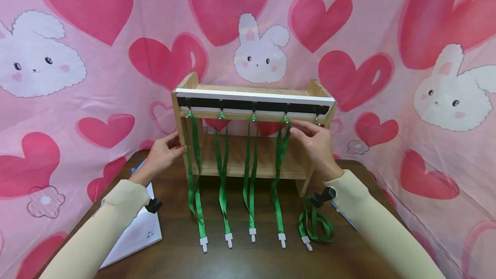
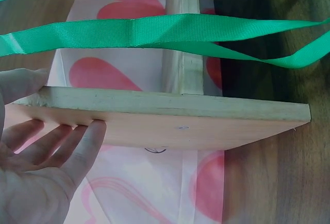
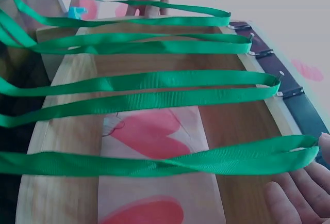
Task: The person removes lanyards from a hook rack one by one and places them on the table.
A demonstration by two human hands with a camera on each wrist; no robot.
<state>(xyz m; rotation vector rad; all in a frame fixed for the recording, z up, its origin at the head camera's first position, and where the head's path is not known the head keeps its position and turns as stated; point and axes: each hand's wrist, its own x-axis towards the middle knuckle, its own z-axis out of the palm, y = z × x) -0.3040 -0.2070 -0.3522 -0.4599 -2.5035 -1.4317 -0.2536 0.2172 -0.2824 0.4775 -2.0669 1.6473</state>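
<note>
My left hand (image 1: 164,156) grips the left side panel of a wooden rack (image 1: 248,141); in the left wrist view the thumb lies on one side of the panel (image 2: 170,102) and the fingers press the other. Four green lanyards hang from metal hooks on the rack's black front strip (image 1: 252,106). Beside the top loop of the rightmost hanging lanyard (image 1: 282,145) is my right hand (image 1: 315,143), its fingers loosely bent and fingertips at the ribbon's edge. A further green lanyard (image 1: 327,231) with a white clip lies coiled on the table below my right wrist.
The rack stands on a dark brown table (image 1: 178,253). A white lined notepad (image 1: 135,238) lies under my left forearm, and a blue object (image 1: 345,215) shows beside my right sleeve. Behind hangs a pink cloth (image 1: 155,16) with hearts and rabbits.
</note>
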